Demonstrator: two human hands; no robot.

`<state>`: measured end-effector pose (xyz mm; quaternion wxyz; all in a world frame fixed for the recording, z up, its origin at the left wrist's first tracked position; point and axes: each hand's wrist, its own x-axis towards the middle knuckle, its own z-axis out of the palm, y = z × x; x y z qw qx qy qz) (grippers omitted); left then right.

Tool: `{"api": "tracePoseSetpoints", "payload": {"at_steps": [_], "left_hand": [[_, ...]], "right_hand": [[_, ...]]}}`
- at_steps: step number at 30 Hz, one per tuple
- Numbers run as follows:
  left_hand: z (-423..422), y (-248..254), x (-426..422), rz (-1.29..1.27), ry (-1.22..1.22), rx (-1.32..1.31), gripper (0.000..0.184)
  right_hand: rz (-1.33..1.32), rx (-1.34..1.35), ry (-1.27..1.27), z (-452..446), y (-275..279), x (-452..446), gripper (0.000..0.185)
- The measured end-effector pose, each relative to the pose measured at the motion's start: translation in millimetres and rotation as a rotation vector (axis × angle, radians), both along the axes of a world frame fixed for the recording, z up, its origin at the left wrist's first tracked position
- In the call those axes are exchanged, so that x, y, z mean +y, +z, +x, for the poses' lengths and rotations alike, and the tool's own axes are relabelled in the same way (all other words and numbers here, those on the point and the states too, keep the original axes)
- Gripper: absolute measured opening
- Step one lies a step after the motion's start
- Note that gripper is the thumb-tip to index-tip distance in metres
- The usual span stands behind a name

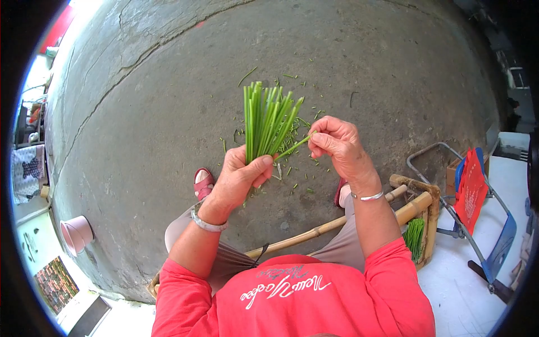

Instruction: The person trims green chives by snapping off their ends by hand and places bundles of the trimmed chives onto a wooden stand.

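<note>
One bundle of green stems (259,121) fans from the left hand (242,171), I see remotely, fingers clasping its base, seemingly for steadiness; beside the bundle, the right hand (341,143) pinches one stem (295,147) between fingertips above clippings (293,135).

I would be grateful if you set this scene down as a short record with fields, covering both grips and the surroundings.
Left grip: holds a bundle of green stalks, thumb across the front
Right grip: pinches the end of a single stalk that slants out beside the bundle
Floor: grey, cracked, with scattered green bits around and beyond the bundle
Picture's right: another green bundle by a bamboo frame; a red item on a metal-framed chair
Picture's left: pink bucket
</note>
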<state>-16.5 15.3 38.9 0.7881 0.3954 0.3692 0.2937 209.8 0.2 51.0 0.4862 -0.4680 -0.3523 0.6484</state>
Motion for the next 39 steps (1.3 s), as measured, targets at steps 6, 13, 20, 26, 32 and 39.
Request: {"api": "tracePoseSetpoints", "payload": {"at_steps": [6,13,20,26,32,39], "left_hand": [[-1.9,0.2,4.6,0.009,0.064,0.028,0.013],[4.8,-0.8,-0.9,-0.092,0.025,-0.021,0.014],[3.7,-5.9,-0.8,-0.149,0.147,-0.081,0.015],[7.2,-6.0,-5.2,-0.111,0.124,-0.095,0.013],[13.1,-8.6,-11.1,0.015,-0.010,-0.047,0.014],[15.6,-8.0,-11.5,-0.019,-0.004,-0.015,0.017]], "right_hand": [[0.166,-0.443,0.003,-0.7,3.5,-1.0,0.004],[0.710,-1.386,-0.170,-1.2,-13.3,-1.7,0.004],[0.366,-1.163,0.009,-5.2,-17.9,-5.7,0.012],[0.095,-0.280,-0.083,-34.8,-10.7,-12.8,0.018],[-0.103,0.012,-0.096,-21.5,-16.4,-21.2,0.022],[-0.147,0.634,-0.209,0.0,-8.6,-9.2,0.012]]}}
